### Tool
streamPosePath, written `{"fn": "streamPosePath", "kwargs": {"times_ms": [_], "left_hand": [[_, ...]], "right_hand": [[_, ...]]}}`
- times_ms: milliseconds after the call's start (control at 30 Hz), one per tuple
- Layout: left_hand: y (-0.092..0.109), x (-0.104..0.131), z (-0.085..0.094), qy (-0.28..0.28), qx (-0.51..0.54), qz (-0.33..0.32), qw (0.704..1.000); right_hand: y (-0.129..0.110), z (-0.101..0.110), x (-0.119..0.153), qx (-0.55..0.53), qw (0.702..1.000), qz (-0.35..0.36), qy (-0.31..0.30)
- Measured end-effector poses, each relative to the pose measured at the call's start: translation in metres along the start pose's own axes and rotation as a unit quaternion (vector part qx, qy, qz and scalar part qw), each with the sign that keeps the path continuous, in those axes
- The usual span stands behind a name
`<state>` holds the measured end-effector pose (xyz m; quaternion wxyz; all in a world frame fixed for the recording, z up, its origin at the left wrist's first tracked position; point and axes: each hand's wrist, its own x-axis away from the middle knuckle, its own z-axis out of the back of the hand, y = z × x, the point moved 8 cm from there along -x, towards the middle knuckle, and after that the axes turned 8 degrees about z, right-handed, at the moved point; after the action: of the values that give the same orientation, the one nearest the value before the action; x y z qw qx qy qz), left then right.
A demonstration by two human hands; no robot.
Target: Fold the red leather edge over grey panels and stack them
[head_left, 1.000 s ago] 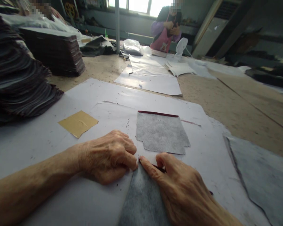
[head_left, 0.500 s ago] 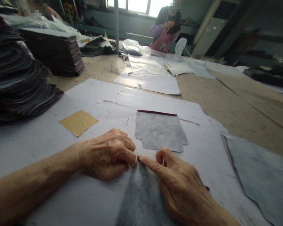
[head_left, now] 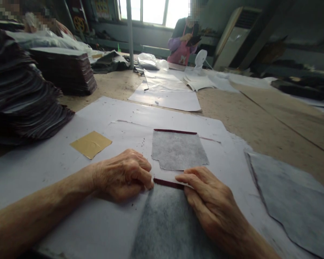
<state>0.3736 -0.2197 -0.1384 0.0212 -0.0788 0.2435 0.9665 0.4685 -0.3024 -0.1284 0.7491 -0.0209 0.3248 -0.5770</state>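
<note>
A grey sheet of fabric-like material (head_left: 162, 219) lies in front of me, with a dark red strip along its far edge. My left hand (head_left: 125, 174) is closed, its thumb and finger pinched at the sheet's left far corner. Farther right, my right hand (head_left: 210, 201) has the strip running between its thumb and fingertips; the right end of the edge is hidden beneath it. Just beyond lies a smaller grey piece (head_left: 179, 151) with notched lower corners and a similar dark red edge at its top.
White paper (head_left: 97, 216) covers the worktable (head_left: 221, 104). A tan square (head_left: 91, 144) sits at left, another grey sheet (head_left: 294, 201) at right. Tall stacks of dark pieces (head_left: 24, 97) rise on the left. Across the table a person in a pink apron (head_left: 179, 54) holds something dark.
My right hand has moved right along the far edge, uncovering the dark red strip. My left hand stays at the corner. The view has tilted up slightly.
</note>
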Motion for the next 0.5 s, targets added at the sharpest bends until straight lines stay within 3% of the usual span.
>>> {"fn": "streamPosePath", "kwargs": {"times_ms": [233, 367, 433, 500], "left_hand": [[-0.002, 0.000, 0.005, 0.006, 0.099, 0.047, 0.994], [-0.009, -0.001, 0.019, 0.102, 0.176, 0.108, 0.973], [-0.009, -0.004, 0.019, 0.132, 0.153, 0.116, 0.972], [-0.003, -0.011, 0.010, 0.122, 0.095, 0.108, 0.982]], "right_hand": [[0.005, -0.007, 0.001, 0.032, 0.998, -0.028, -0.049], [0.007, -0.009, 0.005, 0.042, 0.998, -0.041, -0.039], [0.007, -0.008, 0.006, 0.042, 0.998, -0.038, -0.025], [0.007, -0.008, 0.006, 0.036, 0.999, -0.031, -0.015]]}}
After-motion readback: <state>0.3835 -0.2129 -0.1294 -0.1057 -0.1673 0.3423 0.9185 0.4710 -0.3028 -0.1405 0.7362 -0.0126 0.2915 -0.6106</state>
